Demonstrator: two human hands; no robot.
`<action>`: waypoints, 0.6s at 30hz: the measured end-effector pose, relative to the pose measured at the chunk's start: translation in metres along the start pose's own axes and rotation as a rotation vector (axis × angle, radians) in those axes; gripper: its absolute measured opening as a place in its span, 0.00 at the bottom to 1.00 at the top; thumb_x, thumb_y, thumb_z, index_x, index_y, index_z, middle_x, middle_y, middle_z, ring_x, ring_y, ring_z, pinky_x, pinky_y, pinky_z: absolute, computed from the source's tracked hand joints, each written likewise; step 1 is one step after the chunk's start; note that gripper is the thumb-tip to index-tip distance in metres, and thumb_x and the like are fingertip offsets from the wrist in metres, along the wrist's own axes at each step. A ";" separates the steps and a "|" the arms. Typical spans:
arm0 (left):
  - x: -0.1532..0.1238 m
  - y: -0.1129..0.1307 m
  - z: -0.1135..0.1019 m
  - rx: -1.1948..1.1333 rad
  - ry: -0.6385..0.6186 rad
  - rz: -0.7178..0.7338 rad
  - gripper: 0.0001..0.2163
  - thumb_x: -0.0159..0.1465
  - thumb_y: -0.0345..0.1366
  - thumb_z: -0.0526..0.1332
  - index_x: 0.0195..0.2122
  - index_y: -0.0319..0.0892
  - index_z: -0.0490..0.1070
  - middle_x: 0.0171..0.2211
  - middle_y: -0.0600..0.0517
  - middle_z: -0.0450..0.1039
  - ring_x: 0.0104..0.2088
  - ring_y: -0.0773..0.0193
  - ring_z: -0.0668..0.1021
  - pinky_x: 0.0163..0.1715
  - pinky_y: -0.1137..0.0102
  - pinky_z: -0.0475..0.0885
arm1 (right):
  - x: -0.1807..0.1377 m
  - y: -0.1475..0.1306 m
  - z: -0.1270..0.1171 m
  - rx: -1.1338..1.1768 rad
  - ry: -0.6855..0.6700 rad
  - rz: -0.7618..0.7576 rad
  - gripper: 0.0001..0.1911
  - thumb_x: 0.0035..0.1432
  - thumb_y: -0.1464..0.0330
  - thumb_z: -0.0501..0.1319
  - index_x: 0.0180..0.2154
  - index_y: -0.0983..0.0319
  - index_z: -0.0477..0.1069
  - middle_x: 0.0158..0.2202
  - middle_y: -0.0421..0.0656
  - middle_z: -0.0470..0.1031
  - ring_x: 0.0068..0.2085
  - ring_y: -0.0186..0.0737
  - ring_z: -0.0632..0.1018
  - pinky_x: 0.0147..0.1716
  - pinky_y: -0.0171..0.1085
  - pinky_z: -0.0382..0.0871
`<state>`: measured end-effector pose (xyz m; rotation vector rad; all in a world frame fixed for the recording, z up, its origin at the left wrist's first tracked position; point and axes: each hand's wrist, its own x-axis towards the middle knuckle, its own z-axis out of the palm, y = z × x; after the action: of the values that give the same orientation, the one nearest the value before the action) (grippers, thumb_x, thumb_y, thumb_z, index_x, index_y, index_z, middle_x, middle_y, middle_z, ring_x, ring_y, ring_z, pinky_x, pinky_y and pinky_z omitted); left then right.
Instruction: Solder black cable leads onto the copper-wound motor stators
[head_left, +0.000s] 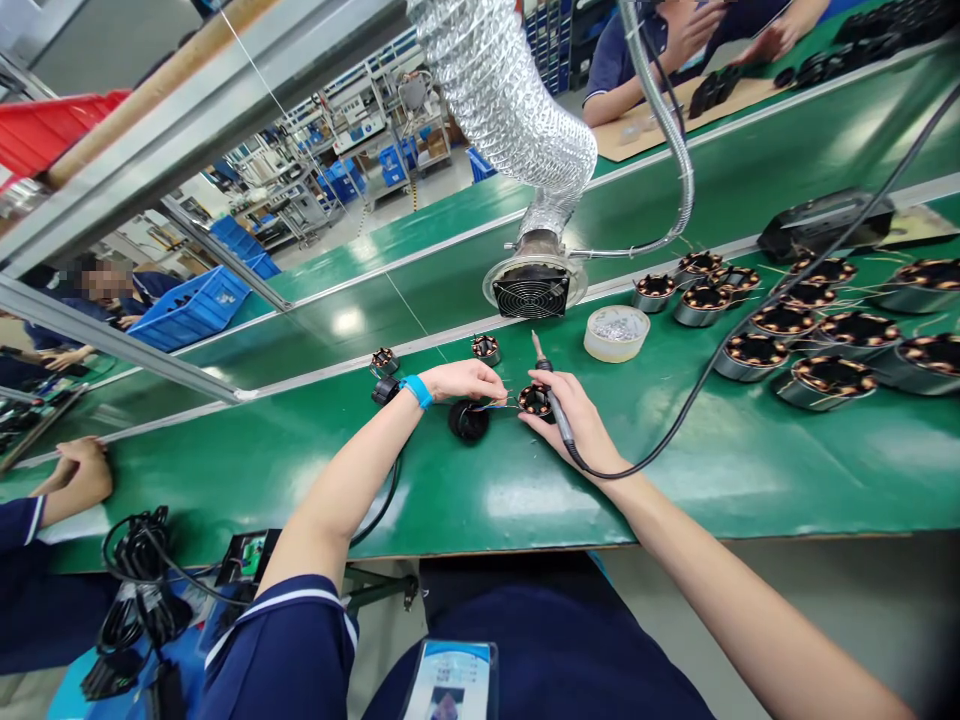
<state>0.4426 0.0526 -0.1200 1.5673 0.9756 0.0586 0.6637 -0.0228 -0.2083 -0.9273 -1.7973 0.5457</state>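
Observation:
My right hand (574, 405) is closed around a soldering iron (560, 415), its tip pointing up and away from me. The same hand's fingers also steady a small motor stator (533, 400) with copper windings. Just left of it, my left hand (466, 380) pinches thin coloured wires (495, 404) that run between the stator and a round black housing (469, 421) on the bench. Under my left wrist a black cylindrical part (385, 390) is partly covered, and a black cable (382, 510) passes below my forearm.
Beyond my hands hang a fume extractor fan (532, 292) and its foil duct (517, 95). A round white tub (616, 333) stands to the right, near several larger stators (825, 382). Two small stators (486, 348) sit at the back. Co-workers' arms (79, 475) show left and across.

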 end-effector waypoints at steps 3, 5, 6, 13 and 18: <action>0.005 0.013 0.008 0.127 0.037 0.003 0.24 0.56 0.57 0.70 0.32 0.35 0.81 0.25 0.51 0.73 0.25 0.70 0.65 0.27 0.71 0.55 | 0.000 0.000 0.000 -0.008 0.007 -0.007 0.29 0.61 0.67 0.67 0.62 0.55 0.63 0.53 0.49 0.69 0.51 0.49 0.76 0.52 0.46 0.75; 0.009 0.021 0.014 0.185 0.071 -0.049 0.25 0.53 0.57 0.71 0.28 0.35 0.80 0.19 0.54 0.67 0.22 0.71 0.62 0.24 0.71 0.52 | 0.000 0.001 0.000 -0.006 0.007 -0.009 0.29 0.61 0.67 0.67 0.61 0.55 0.63 0.52 0.48 0.69 0.51 0.49 0.77 0.51 0.46 0.75; 0.010 0.023 0.016 0.185 0.071 -0.078 0.24 0.51 0.57 0.72 0.26 0.35 0.79 0.17 0.55 0.65 0.20 0.71 0.61 0.24 0.70 0.51 | 0.000 0.001 0.000 -0.003 0.005 -0.009 0.29 0.61 0.67 0.67 0.61 0.55 0.63 0.52 0.48 0.69 0.51 0.49 0.77 0.51 0.46 0.75; 0.008 0.015 0.019 -0.019 0.056 -0.163 0.14 0.51 0.45 0.69 0.25 0.36 0.78 0.14 0.56 0.62 0.18 0.72 0.60 0.21 0.72 0.50 | 0.002 0.002 -0.002 0.014 -0.014 -0.001 0.30 0.60 0.67 0.68 0.61 0.55 0.63 0.54 0.49 0.69 0.52 0.49 0.76 0.52 0.46 0.75; 0.002 0.012 0.016 -0.099 0.080 -0.227 0.13 0.48 0.43 0.71 0.22 0.38 0.73 0.16 0.56 0.66 0.18 0.74 0.62 0.20 0.74 0.50 | 0.002 0.002 -0.003 0.031 -0.026 0.005 0.31 0.60 0.69 0.69 0.62 0.55 0.63 0.54 0.48 0.69 0.52 0.48 0.76 0.53 0.45 0.74</action>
<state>0.4595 0.0418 -0.1151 1.3643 1.1908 0.0104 0.6672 -0.0202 -0.2078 -0.9077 -1.8054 0.5896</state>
